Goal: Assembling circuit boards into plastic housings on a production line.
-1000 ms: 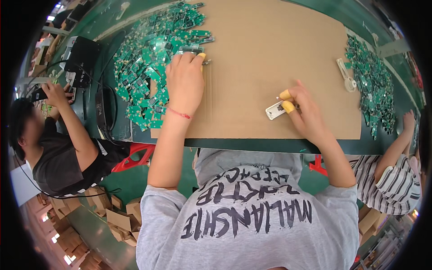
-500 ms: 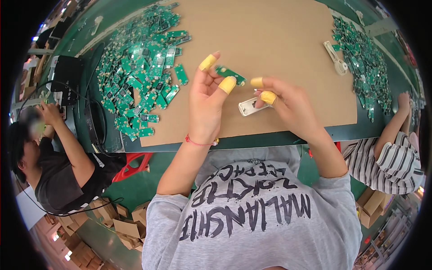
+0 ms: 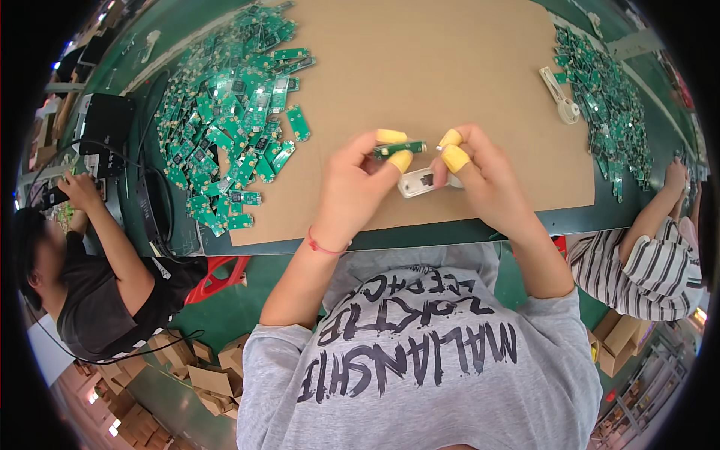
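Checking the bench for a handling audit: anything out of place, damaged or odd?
No damage I can make out at this size. Mildly odd: the left-hand heap of green circuit boards is jumbled, partly on the cardboard sheet; a round-ended white plastic part lies slanted beside the right-hand heap.

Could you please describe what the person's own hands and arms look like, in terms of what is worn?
The left hand and right hand each have yellow covers on the thumb and a finger. A thin red bracelet circles the left wrist. The forearms are bare below short, light grey sleeves.
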Tool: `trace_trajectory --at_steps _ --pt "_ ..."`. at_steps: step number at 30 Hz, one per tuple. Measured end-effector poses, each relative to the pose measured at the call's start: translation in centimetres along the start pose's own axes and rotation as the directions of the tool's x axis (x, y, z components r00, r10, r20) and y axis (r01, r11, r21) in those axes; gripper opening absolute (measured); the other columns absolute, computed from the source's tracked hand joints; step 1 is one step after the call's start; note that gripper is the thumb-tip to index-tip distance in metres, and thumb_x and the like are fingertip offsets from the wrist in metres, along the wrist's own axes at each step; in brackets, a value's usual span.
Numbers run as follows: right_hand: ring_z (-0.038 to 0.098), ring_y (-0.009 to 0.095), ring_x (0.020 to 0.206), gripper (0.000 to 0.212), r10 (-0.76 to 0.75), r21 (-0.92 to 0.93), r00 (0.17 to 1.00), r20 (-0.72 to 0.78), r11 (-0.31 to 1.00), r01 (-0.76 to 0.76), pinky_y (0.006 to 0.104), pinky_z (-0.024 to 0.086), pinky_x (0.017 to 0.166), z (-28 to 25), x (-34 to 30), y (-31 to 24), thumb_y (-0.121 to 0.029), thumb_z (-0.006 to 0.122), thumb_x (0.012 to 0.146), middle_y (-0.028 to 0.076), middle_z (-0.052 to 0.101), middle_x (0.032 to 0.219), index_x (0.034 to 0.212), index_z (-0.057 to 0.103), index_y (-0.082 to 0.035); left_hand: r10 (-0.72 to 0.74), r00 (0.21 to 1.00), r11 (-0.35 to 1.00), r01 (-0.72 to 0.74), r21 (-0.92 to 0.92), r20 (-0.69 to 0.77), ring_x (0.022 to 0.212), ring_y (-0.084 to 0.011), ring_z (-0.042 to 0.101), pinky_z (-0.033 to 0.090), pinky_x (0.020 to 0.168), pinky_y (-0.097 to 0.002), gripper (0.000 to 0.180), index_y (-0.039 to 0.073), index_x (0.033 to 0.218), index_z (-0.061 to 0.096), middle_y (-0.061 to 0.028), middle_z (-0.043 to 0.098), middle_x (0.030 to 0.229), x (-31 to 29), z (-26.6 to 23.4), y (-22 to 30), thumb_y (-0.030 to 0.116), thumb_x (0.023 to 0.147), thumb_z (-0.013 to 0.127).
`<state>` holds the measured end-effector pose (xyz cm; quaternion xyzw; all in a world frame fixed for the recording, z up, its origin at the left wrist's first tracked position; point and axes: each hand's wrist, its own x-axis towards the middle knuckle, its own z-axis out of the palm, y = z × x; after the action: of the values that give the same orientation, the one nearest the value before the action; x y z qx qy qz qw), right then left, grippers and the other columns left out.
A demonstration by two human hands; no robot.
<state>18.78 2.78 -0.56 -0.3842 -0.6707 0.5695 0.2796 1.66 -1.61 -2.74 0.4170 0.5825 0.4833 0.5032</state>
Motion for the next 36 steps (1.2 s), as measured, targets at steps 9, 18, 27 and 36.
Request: trace_trajectory --at_steps 9,18,27,36 --pt "0.048 0.006 0.062 0.013 0.066 0.502 0.989 0.130 0.856 -0.123 0.0198 0.038 0.060 0.1 -0.4 -1.6 -0.015 0.041 0.093 0.001 0.052 0.067 0.094 0.046 -0.004 0.327 0.943 0.845 -0.323 -0.427 -0.065 0.089 -0.0151 0.058 0.045 0.080 -0.0250 0.018 0.000 0.098 0.049 -0.0092 0.058 0.094 -1.0 2.0 1.6 -0.003 0.081 0.057" --pt "0.051 0.005 0.062 0.013 0.168 0.355 0.966 0.195 0.906 -0.229 0.0198 0.040 0.057 -0.3 0.0 -2.0 -0.014 0.047 0.090 0.001 0.056 0.069 0.091 0.051 -0.002 0.251 0.966 0.905 -0.209 -0.370 0.069 0.088 -0.0112 0.056 0.045 0.078 -0.0238 0.024 0.000 0.106 0.054 -0.0035 0.058 0.093 -0.8 1.0 1.5 -0.002 0.082 0.056" --pt "0.049 0.005 0.061 0.009 0.141 0.399 0.985 0.103 0.901 -0.171 0.0191 0.038 0.055 0.2 -0.5 -3.0 -0.009 0.047 0.086 0.002 0.056 0.070 0.091 0.049 -0.001 0.382 0.917 0.924 -0.378 -0.054 0.115 0.091 -0.0171 0.058 0.046 0.076 -0.0271 0.028 0.000 0.113 0.052 -0.0084 0.058 0.097 -0.3 0.7 1.3 -0.002 0.085 0.046" --pt "0.045 0.005 0.061 0.008 0.084 0.563 0.991 0.102 0.817 -0.127 0.0193 0.036 0.054 1.5 -0.5 -3.0 -0.010 0.044 0.089 0.000 0.051 0.069 0.090 0.048 -0.003 0.639 0.762 0.739 -0.646 0.189 0.105 0.095 -0.0278 0.057 0.047 0.078 -0.0324 0.044 0.002 0.117 0.050 -0.0126 0.057 0.109 -0.6 1.8 2.1 -0.005 0.073 0.054"
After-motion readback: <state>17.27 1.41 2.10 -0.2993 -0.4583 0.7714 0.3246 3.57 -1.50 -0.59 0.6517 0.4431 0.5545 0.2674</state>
